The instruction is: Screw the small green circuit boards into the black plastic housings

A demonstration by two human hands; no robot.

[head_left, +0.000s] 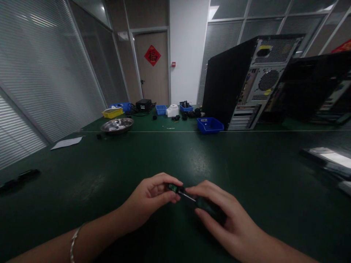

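Note:
My left hand (156, 191) is closed on a small dark part with a green circuit board (173, 187), pinched between thumb and fingers. In my right hand (223, 212) lies a screwdriver (188, 196) with a thin metal shaft and a dark handle, mostly covered by the palm. Its tip points left and meets the edge of the small part; whether it sits in a screw or a gap I cannot tell. Both hands are just above the green table (123, 160), close to each other.
A steel bowl (117, 125) and a paper sheet (66, 143) lie at the left. Toward the back stand a blue bin (210, 125), a yellow tray (112, 113) and a white plastic housing (172, 110). A black computer tower (229, 78) rises at the right; dark pieces (20, 178) lie far left.

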